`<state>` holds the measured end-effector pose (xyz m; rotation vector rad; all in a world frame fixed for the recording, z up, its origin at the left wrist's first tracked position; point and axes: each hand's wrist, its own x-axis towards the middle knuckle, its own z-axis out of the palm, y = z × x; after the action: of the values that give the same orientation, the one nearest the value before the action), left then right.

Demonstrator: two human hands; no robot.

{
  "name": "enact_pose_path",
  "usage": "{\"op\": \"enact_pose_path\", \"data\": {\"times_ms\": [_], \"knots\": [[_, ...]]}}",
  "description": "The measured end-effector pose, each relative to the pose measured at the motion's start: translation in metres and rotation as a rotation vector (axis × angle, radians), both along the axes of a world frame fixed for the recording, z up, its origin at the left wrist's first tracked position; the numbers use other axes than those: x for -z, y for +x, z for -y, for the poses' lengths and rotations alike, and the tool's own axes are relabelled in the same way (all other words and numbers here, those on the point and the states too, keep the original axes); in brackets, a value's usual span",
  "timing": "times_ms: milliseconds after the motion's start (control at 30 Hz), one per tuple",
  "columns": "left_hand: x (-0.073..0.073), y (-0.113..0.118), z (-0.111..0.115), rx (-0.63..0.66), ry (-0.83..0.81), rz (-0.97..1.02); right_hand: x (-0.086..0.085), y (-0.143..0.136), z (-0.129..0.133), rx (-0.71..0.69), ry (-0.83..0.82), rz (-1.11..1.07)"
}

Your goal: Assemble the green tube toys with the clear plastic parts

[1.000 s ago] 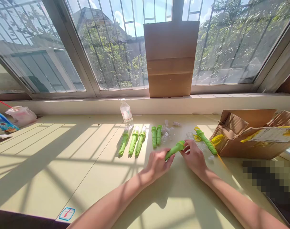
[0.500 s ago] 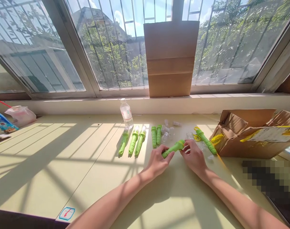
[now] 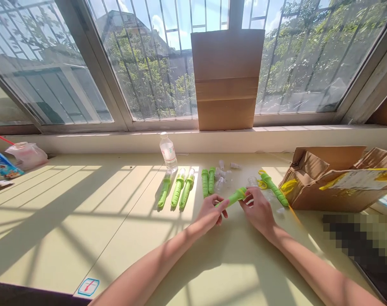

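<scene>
A green tube [image 3: 234, 198] is held above the table between both hands. My left hand [image 3: 212, 210] is closed round its lower end, and my right hand [image 3: 256, 207] pinches its ringed upper end. Behind my left hand lie two green tubes [image 3: 205, 182] without clear tops. Further left, three green tubes with clear tops [image 3: 178, 188] lie side by side. Loose clear plastic caps [image 3: 220, 183] are scattered just behind the held tube. Another green tube [image 3: 276, 190] with a yellow cord lies right of my right hand.
A clear water bottle [image 3: 168, 152] stands behind the capped tubes. An open cardboard box [image 3: 333, 195] is at the right, and a cardboard sheet [image 3: 227, 80] leans against the window. A blue packet [image 3: 4, 163] and a pinkish bag [image 3: 29, 155] are at the far left.
The fingers of my left hand have shifted round the tube, with the thumb now across it and other fingers showing below. My right hand has barely moved.
</scene>
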<state>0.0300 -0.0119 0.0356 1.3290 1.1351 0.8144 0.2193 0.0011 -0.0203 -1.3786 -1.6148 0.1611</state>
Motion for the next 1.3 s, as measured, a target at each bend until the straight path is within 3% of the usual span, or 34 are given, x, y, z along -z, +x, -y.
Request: {"op": "enact_pose_path", "data": {"times_ms": [233, 500, 800, 1300], "knots": [[0.001, -0.003, -0.006, 0.053, -0.136, 0.081, -0.001, 0.001, 0.001, 0.02, 0.045, 0.047], [0.003, -0.003, -0.009, 0.065, -0.14, 0.051, 0.001, 0.003, -0.003, -0.057, -0.02, -0.034], [0.011, 0.001, -0.002, -0.127, 0.369, -0.261, 0.003, -0.002, -0.001, -0.064, -0.013, 0.015], [0.003, -0.004, -0.007, 0.054, -0.014, -0.071, 0.0, -0.002, 0.001, -0.108, 0.035, 0.067]]}}
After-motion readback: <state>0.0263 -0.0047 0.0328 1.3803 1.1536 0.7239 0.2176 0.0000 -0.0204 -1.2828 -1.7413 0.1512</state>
